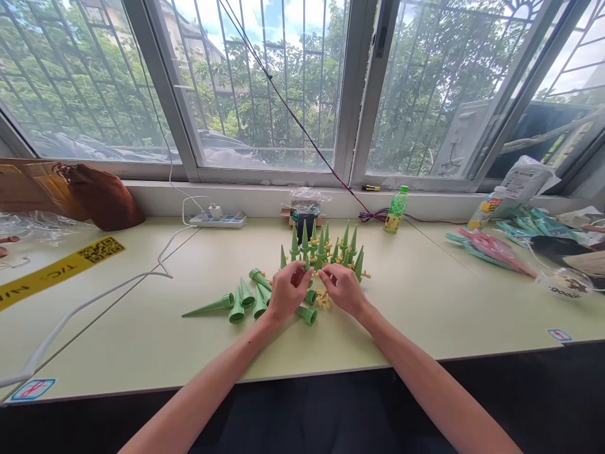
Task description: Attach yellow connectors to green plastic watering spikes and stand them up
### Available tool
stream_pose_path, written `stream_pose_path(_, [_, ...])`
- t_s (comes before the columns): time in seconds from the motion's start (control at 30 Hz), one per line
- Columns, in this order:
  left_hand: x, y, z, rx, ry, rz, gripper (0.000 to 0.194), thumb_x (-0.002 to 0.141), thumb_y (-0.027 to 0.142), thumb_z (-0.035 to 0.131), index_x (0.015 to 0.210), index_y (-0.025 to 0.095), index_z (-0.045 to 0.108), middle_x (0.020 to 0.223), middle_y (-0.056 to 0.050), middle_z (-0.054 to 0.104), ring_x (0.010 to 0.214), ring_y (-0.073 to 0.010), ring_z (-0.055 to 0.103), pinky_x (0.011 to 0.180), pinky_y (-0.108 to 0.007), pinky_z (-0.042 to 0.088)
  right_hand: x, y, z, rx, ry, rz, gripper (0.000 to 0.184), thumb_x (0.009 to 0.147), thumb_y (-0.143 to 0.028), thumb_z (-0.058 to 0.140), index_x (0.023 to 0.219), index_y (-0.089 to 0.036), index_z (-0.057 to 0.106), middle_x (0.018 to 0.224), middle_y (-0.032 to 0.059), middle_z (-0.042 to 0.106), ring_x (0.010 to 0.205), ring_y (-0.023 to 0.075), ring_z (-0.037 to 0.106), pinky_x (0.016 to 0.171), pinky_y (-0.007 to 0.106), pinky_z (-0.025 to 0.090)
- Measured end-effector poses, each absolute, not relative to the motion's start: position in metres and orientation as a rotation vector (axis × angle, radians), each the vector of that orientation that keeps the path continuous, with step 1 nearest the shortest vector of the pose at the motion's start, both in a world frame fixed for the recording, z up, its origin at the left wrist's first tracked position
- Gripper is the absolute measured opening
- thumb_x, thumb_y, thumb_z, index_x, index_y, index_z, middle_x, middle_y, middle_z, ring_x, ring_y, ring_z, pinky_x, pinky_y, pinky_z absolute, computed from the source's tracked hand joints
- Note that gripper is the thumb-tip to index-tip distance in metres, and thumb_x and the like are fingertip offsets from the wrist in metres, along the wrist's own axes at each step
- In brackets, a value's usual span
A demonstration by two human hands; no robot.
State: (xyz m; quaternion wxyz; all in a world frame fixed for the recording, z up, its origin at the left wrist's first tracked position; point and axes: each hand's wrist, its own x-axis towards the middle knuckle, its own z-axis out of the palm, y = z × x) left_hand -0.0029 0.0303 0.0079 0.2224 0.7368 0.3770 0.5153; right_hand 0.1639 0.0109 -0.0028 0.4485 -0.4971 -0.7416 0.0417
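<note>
My left hand is closed round a green plant watering spike, mostly hidden by the fingers. Close on its right, my right hand is held in a pinch; whatever lies between its fingertips is too small to make out. Behind both hands stand several green spikes, points up, with small yellow valves on some of their sides. Loose green spikes lie to the left of and under my left hand, some showing their open ends. A little heap of yellow valves sits on the table between my hands.
The pale table runs along a window. At the back are a power strip, a small box with plastic wrap and a green bottle. A white cable crosses the left side. Plastic packets lie on the right.
</note>
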Motion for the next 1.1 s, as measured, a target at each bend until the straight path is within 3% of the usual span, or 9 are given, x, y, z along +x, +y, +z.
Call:
stream_pose_path(0.3, [-0.032,0.021,0.036,2.256,1.345,1.543,0.016,0.085,0.034,0.056,0.08,0.02,0.059,0.06,0.001,0.057,0.048,-0.0107,0.044,0.057,-0.024,0.04,0.163,0.012,-0.009,-1.233,-1.842,0.11,0.036,0.097,-0.034,0.044,0.066,-0.019,0.054,0.062,0.0003,0.052,0.057,0.0128,0.046,0.056,0.024,0.034])
stream_pose_path(0.4, [-0.052,0.031,0.052,2.212,1.532,1.505,0.019,0.084,0.036,0.056,0.074,0.02,0.059,0.061,0.0,0.06,0.05,-0.0124,0.051,0.059,-0.025,0.041,0.163,0.012,-0.01,-1.227,-1.853,0.116,0.037,0.097,-0.035,0.043,0.065,-0.019,0.052,0.061,0.0002,0.05,0.056,0.0128,0.045,0.056,0.024,0.033])
stream_pose_path(0.7, [-0.066,0.08,0.057,2.152,1.946,1.01,0.018,0.077,0.034,0.064,0.066,0.021,0.058,0.074,-0.006,0.07,0.072,-0.0232,0.063,0.061,-0.029,0.041,0.162,0.01,-0.009,-1.241,-1.885,0.155,0.038,0.097,-0.034,0.044,0.061,-0.019,0.045,0.059,-0.0012,0.046,0.055,0.0123,0.04,0.055,0.024,0.031])
stream_pose_path(1.1, [-0.06,0.1,0.041,2.252,2.075,0.717,0.02,0.084,0.038,0.057,0.076,0.019,0.06,0.084,-0.011,0.068,0.085,-0.0271,0.064,0.066,-0.032,0.044,0.16,0.009,-0.008,-1.24,-1.937,0.177,0.038,0.097,-0.033,0.042,0.062,-0.019,0.042,0.059,-0.0016,0.045,0.054,0.0115,0.037,0.055,0.024,0.029])
